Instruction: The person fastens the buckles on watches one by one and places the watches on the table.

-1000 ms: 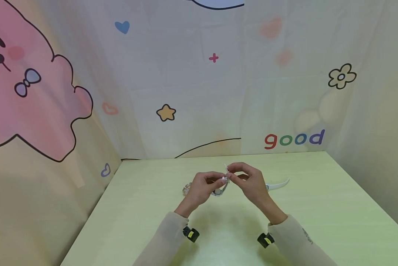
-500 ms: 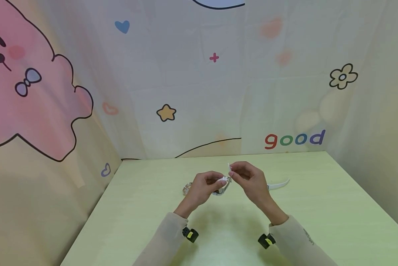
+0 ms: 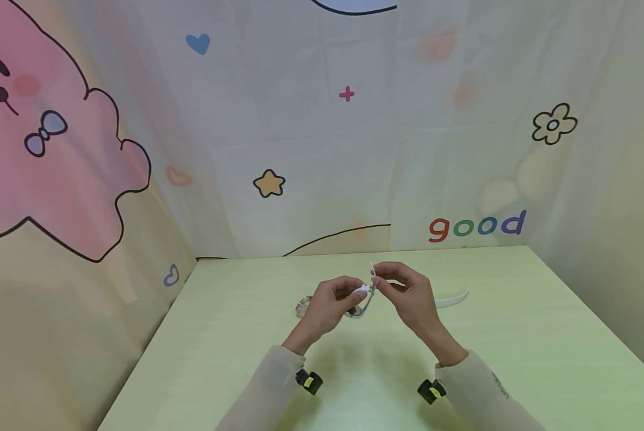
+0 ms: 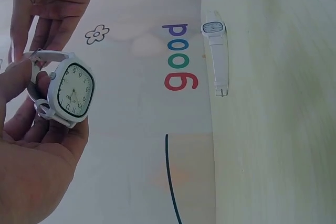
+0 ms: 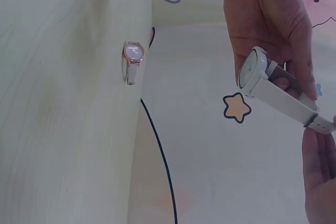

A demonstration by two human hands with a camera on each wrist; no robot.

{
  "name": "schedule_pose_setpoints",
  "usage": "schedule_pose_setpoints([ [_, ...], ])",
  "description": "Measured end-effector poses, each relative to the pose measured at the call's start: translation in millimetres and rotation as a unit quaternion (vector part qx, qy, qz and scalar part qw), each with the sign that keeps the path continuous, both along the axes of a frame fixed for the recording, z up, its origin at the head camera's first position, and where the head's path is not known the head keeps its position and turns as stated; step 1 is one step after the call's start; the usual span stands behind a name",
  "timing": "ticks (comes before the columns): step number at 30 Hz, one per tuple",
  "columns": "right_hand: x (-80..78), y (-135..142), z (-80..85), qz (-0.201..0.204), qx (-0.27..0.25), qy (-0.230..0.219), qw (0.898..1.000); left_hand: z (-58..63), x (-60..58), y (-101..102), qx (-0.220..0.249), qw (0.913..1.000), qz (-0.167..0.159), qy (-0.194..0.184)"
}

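My left hand (image 3: 326, 306) holds a white wristwatch (image 4: 76, 90) above the table, with its square face and black numerals showing in the left wrist view. Its white strap (image 5: 283, 102) forms a loop with the fingers of that hand inside and around it. The thumb and fingers of my right hand (image 3: 410, 297) pinch the strap's free end close to the buckle (image 5: 311, 119). This end points upward in the head view. Most of the watch case is hidden behind the left hand there.
A second white watch (image 4: 219, 61) lies on the table (image 3: 516, 341) to the right, partly behind my right hand in the head view. Left of my left hand stands a rose-gold-rimmed watch (image 5: 134, 52) with a pale strap. A printed curtain (image 3: 311, 120) hangs behind the table.
My right fingertips have shifted slightly right, away from the left ones, with the strap end between them. The buckle area between the hands shows more. My left hand has barely moved.
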State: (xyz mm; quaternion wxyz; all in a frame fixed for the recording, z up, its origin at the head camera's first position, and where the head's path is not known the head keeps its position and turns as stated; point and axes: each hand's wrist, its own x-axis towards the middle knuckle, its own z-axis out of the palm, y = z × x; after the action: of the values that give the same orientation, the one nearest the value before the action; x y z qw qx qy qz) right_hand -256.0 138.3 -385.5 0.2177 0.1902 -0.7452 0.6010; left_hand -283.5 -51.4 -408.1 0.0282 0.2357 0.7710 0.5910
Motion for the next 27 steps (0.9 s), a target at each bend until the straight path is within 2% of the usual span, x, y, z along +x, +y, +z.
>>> schedule_pose_setpoints([
  [3,9.4,-2.9,10.6,-0.007,0.000,-0.003,1.000,-0.6,0.9,0.8,0.001,1.0000,0.001,0.003],
  [5,10.9,-3.6,12.0,-0.012,-0.001,-0.011,1.000,-0.5,1.7,1.4,0.002,1.0000,-0.001,0.004],
  [11,-2.2,1.2,-5.3,-0.012,-0.012,-0.012,1.000,1.0,3.4,2.8,0.002,1.0000,-0.001,0.008],
  [20,-1.9,3.5,-7.2,-0.001,-0.011,-0.009,1.000,0.4,4.3,3.4,0.014,0.9998,0.008,0.005],
  [27,-1.7,4.3,-7.8,-0.007,0.037,-0.009,0.999,1.3,5.5,4.4,0.023,0.9995,0.020,0.011],
])
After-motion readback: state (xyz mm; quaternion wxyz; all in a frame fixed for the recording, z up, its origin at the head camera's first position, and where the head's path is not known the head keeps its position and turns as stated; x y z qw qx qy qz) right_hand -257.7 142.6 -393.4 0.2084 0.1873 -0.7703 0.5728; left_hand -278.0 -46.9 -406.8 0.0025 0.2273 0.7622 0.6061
